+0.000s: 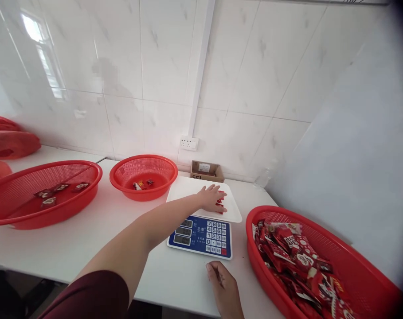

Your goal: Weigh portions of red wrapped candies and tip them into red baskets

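My left hand (210, 198) reaches across the white weighing tray (184, 188) of a digital scale with its fingers spread. Under and beside its fingertips lie small red packets (221, 195), partly hidden by the hand. The scale's blue keypad panel (201, 235) with small displays faces me. Just in front of the scale, near the table edge, my right hand (223, 283) has its fingers curled in, and nothing shows in it. To its right stands a big red plastic basket (268, 212) with a heap of red printed packets (297, 257).
A round red basket (144, 161) with a few small packets stands behind and left of the scale. Farther left is a larger red basket (71, 166) holding several packets. A cardboard box (207, 170) sits by the wall below a socket (189, 143). Red bags (11, 144) lie far left.
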